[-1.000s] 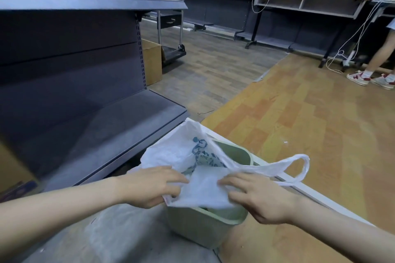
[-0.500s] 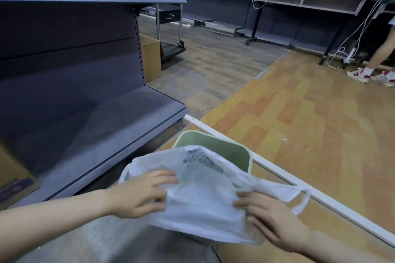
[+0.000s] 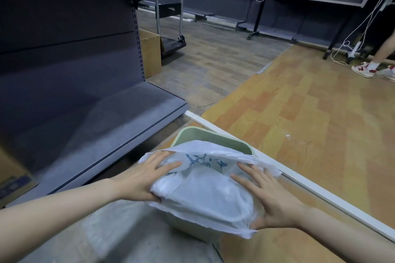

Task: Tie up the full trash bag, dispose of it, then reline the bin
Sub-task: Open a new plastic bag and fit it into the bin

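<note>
A pale green bin (image 3: 213, 137) stands on the floor in front of me. A white plastic bag with blue print (image 3: 205, 186) is draped over its near rim and reaches into the opening. My left hand (image 3: 143, 179) grips the bag's left edge, thumb under the plastic and fingers spread on top. My right hand (image 3: 271, 198) presses the bag's right side with fingers spread, thumb at the lower corner. The far part of the bin's rim and inside is uncovered.
A dark metal shelf unit (image 3: 85, 96) stands close on the left. A white floor strip (image 3: 299, 179) runs diagonally past the bin. A cardboard box (image 3: 150, 53) and a cart (image 3: 171, 42) stand behind. A person's legs (image 3: 382, 57) are at the far right.
The bag has come down from a held-up bundle and is spread over the bin's near rim. Both hands have moved apart to the bag's sides and lower.
</note>
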